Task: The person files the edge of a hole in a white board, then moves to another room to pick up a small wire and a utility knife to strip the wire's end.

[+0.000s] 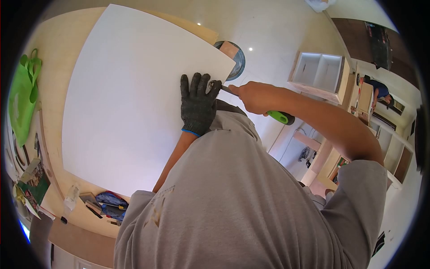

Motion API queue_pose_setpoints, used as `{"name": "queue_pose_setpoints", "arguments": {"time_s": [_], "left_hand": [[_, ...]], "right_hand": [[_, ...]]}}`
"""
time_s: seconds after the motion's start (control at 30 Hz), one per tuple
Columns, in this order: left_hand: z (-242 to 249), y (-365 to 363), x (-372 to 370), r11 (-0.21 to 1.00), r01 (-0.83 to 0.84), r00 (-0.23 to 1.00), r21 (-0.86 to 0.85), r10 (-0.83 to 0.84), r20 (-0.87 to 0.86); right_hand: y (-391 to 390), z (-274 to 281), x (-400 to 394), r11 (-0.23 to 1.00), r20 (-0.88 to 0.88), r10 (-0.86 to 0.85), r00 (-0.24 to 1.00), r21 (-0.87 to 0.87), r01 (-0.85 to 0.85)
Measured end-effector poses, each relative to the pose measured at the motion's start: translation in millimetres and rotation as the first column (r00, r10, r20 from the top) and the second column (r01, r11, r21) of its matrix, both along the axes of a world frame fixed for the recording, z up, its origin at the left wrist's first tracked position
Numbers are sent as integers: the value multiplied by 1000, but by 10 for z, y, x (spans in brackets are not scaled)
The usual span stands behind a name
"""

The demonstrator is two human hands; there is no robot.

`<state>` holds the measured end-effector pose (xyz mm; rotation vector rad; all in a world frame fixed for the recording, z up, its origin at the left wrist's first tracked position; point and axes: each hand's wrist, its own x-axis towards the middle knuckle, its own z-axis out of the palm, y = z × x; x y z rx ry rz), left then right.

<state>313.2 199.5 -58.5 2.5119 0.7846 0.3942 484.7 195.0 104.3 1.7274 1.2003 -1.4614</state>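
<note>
- So our white panel is lying flat on the wood-coloured table, with one corner sticking out past the table's edge.
- Our left hand, in a dark glove with a blue cuff, is on the panel close to that corner. Fingers are spread a bit, not wrapped around anything we can make out. The fingertip nearest the edge is right by the tool's tip.
- Our right hand has no glove and is closed around the tool. A finger and thumb are up by the dark shaft, and the green and black handle pokes out behind. The shaft angles in towards the panel's edge; can't tell if it's touching.
- Partly under the corner there's a round blue-rimmed thing with a wooden block on it.
- Far side of the panel: a green bag.
- Nearer us, some blue cloth by the table edge.
- Off to the right, a white-lined cabinet, and another person further back.
</note>
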Motion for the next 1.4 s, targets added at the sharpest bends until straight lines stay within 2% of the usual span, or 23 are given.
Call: {"name": "queue_pose_setpoints", "arguments": {"time_s": [0.1,0.2,0.3,0.4,0.6,0.7,0.83,0.9,1.0,1.1,1.17,1.23,1.3,1.4], "left_hand": [[-15,3,-27,1000,-4,1000,-3,4,11],[29,23,2,1000,7,1000,0,-7,-18],[20,0,19,999,-19,999,-26,19,-27],[12,11,-15,999,-21,1000,-25,21,-9],[-32,6,-2,999,-12,999,29,11,38],[4,16,-3,1000,-8,1000,23,8,10],[-11,-4,33,1000,-14,1000,8,14,11],[-17,-2,-2,1000,-21,1000,0,21,12],[-21,-5,-4,1000,-13,999,5,13,38],[-53,-9,4,999,-17,998,28,15,66],[-47,-8,-2,1000,-20,997,24,18,74],[26,-6,-25,1000,-12,999,6,12,53],[51,25,21,1000,-10,998,7,9,64],[25,5,33,999,-32,997,-15,33,72]], "right_hand": [[20,-144,-24,999,-19,-27,999,-35,26],[26,-187,65,960,-47,-254,966,-135,246],[21,-81,43,997,-13,-73,997,-25,73],[-2,-65,8,997,49,73,996,-17,-72],[-18,-98,37,987,-89,-159,983,-22,157],[-8,-265,42,968,-121,-236,964,-118,223],[-26,-311,141,994,-155,-97,983,-72,87],[-25,-202,147,998,-78,-61,995,1,61],[-39,-193,137,995,-112,-79,991,55,86],[-30,-196,116,993,-100,-97,990,-71,90],[-75,-396,164,996,-162,1,987,-84,-14],[-92,-398,153,982,-211,-163,964,-134,136],[-104,-269,190,832,-207,-551,808,-209,514],[-64,-195,161,939,-168,-342,924,-84,333]]}}
